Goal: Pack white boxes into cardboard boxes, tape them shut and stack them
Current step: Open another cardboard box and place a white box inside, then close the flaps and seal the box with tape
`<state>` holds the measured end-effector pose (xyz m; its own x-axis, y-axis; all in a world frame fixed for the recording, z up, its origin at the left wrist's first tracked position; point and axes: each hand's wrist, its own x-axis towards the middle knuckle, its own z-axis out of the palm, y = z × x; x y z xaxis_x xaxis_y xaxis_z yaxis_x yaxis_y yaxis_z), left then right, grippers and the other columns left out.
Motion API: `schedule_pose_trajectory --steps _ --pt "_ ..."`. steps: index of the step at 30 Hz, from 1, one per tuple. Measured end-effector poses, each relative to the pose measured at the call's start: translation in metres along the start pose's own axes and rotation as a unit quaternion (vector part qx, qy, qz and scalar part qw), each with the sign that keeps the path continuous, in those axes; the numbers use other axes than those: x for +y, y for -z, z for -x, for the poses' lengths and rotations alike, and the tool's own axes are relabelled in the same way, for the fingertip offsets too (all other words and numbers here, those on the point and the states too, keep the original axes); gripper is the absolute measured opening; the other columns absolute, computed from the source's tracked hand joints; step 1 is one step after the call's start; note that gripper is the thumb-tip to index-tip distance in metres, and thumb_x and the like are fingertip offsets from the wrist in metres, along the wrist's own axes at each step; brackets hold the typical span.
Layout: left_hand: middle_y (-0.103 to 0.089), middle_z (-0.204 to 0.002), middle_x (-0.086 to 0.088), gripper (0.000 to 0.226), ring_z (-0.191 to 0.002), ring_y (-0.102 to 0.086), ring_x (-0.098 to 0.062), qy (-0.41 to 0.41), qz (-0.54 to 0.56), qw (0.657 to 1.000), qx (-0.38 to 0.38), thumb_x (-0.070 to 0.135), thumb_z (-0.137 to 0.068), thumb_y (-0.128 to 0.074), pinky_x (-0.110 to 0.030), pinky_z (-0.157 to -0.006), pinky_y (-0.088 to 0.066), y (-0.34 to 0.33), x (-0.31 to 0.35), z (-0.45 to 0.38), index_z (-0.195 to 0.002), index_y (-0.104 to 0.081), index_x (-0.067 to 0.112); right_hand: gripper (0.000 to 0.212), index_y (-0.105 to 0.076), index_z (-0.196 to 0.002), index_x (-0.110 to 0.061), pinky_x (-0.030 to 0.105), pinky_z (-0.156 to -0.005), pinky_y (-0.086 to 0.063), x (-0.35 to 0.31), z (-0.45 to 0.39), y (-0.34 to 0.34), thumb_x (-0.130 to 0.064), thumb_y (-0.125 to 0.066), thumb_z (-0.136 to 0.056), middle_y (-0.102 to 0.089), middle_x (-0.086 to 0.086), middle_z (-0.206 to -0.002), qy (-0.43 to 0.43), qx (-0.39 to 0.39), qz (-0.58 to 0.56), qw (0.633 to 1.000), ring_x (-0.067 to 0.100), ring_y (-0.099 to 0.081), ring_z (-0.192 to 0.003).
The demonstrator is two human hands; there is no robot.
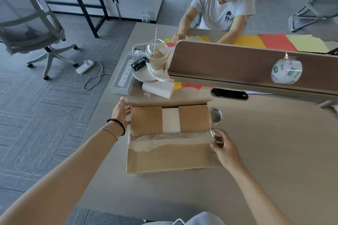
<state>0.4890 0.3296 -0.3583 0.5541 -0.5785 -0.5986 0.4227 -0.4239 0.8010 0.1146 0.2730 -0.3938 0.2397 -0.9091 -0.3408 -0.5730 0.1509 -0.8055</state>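
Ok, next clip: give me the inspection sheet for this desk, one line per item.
Surface: beige desk, wooden divider across the back.
Job's things: cardboard box, flaps part open, white box showing inside; tape roll behind it.
Clutter: iced coffee cup, white carton, coloured papers.
Hands: left hand on the box's left side; right hand at its right end.
Cables: power strip; floor cable.
Surroundings: office chair, seated person.

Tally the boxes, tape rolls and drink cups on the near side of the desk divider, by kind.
Cardboard box: 1
White box: 2, one inside the carton, one by the plate
Tape roll: 2
Drink cup: 1
Total: 6
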Motion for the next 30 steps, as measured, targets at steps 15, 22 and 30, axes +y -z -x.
schedule_pose_trajectory --steps 15,22,30 --pt "-0.022 -0.161 -0.018 0.014 -0.154 -0.002 -0.035 -0.305 -0.623 0.707 0.136 0.028 -0.096 -0.047 -0.057 -0.122 0.003 -0.045 -0.086 0.03 -0.1 -0.044 0.015 0.026 -0.075 -0.111 -0.022 0.034 -0.088 -0.052 0.017 -0.094 0.052 -0.01 -0.065 -0.09 -0.076 -0.005 -0.109 0.063 0.032 0.178 0.981 0.022 -0.068 -0.108" --pt "-0.049 -0.148 -0.017 0.066 -0.14 -0.045 -0.035 -0.402 -0.657 0.632 0.084 -0.017 -0.07 -0.051 -0.047 -0.118 -0.034 -0.071 -0.085 0.031 -0.131 -0.06 0.007 0.071 -0.043 -0.122 -0.023 0.046 -0.105 -0.04 0.028 -0.169 0.027 0.011 -0.053 -0.06 -0.068 0.005 -0.104 0.296 -0.125 0.449 0.833 0.035 -0.059 -0.11" --pt "-0.05 -0.147 -0.006 0.069 -0.139 -0.042 -0.029 -0.4 -0.619 0.671 0.08 -0.018 -0.066 -0.056 -0.041 -0.117 -0.033 -0.073 -0.081 0.034 -0.129 -0.059 0.011 0.077 -0.048 -0.148 -0.023 0.041 -0.097 -0.048 0.053 -0.172 0.049 0.003 -0.06 -0.077 -0.071 0.004 -0.125 0.249 -0.093 0.469 0.842 0.035 -0.065 -0.115"
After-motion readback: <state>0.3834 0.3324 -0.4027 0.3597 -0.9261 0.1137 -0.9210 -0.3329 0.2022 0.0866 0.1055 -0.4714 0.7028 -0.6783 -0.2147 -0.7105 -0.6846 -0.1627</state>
